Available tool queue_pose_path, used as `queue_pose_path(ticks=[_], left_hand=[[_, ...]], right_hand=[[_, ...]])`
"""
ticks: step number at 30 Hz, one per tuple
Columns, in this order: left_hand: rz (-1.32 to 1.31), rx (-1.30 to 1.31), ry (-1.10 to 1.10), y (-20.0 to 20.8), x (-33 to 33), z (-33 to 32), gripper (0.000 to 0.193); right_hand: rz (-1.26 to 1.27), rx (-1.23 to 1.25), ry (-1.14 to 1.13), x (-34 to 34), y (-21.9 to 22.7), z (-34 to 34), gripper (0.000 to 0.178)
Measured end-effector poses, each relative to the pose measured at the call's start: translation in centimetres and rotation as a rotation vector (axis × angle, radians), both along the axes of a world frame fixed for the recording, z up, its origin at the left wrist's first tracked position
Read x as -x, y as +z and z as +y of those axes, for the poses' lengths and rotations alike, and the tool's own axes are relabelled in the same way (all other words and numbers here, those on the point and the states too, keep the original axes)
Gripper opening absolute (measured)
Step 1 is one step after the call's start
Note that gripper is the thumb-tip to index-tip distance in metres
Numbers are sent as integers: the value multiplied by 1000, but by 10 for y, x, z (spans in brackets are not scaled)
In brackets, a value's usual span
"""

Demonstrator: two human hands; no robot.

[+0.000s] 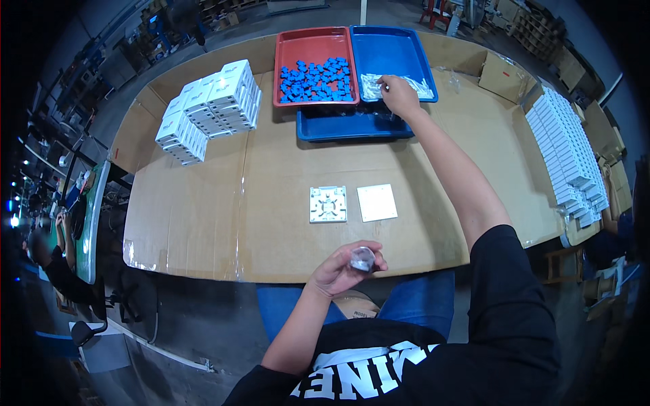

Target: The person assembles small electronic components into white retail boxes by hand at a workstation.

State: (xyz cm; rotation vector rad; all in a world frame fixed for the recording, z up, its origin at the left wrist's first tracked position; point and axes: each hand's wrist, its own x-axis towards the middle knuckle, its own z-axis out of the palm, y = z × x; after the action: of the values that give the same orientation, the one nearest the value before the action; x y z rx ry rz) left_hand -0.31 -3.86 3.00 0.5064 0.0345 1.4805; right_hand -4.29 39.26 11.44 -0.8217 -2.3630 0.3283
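My left hand (333, 271) is closed around a small shiny see-through plastic bag (362, 258), close to the table's near edge. My right hand (399, 96) reaches far forward into the upper blue tray (391, 51). Its fingers are drawn together at the small white packets (421, 88) lying there; what they pinch, if anything, is hidden. In front of my left hand lies a white square box half (328, 204) with moulded clips and ribs showing. Beside it on the right is a flat white square plate (377, 203).
A red tray (313, 46) of small blue parts adjoins the blue one. Another blue tray (338, 127) sits below them. White boxes (210, 101) are stacked at the left, and white plates (567, 152) in rows at the right. Cardboard walls (145, 101) edge the table.
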Motion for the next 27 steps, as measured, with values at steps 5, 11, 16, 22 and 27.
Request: queue_pose_path(ticks=[5,11,16,22,27], left_hand=[[-57,316,21,-18,6,19,56],[-96,425,14,-16,5,25,54],[-150,397,22,-14,5,30,53],[-119,386,125,4,8,24,59],[-48,393,151,28,-3,20,58]], right_hand=[[-59,-308,44,26,-6,24,20],[-172,-313,62,48,-17,32,19],[76,-302,64,41,-16,44,12],[604,221,139,-10,18,-8,17],[641,704,313,-128,32,-162,19]])
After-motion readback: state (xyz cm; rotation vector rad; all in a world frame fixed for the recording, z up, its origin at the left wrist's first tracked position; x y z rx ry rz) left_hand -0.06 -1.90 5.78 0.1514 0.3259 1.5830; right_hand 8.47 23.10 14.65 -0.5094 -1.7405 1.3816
